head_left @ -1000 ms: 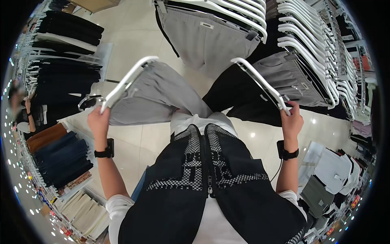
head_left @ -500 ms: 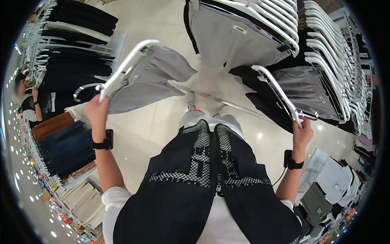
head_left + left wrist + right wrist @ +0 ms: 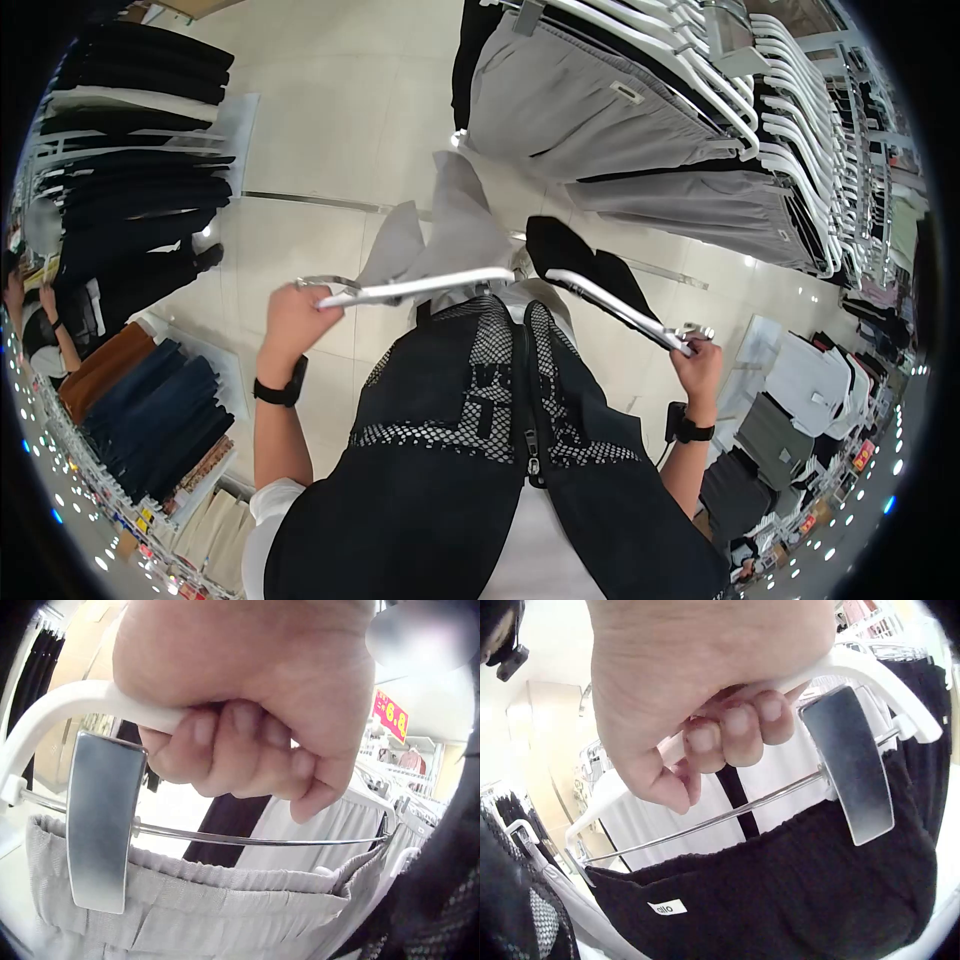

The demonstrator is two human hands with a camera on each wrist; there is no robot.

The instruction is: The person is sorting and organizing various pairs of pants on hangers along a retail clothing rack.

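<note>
My left hand (image 3: 297, 322) grips the bar of a white hanger (image 3: 430, 284). Grey trousers (image 3: 468, 225) with an elastic waist hang from it; the left wrist view shows a shiny metal clip (image 3: 105, 825) on their waistband. On the other side, my right hand (image 3: 698, 370) holds a second white hanger (image 3: 620, 312), fingers curled around its bar. From that one hang black trousers (image 3: 560, 255), with a small white label (image 3: 667, 907) visible in the right wrist view. Both hangers are in front of the vest, their inner ends slanting toward each other.
A rack of grey trousers (image 3: 560, 100) on white hangers stands ahead to the right. Dark trousers (image 3: 140, 180) and blue jeans (image 3: 150, 420) hang along the left, where another person (image 3: 60, 320) stands. Folded-looking grey and white garments (image 3: 790, 410) are at the right.
Both hands have come closer to the body. The left hanger has swung from steeply slanted to nearly level across my front, and the black trousers have moved away from the rack.
</note>
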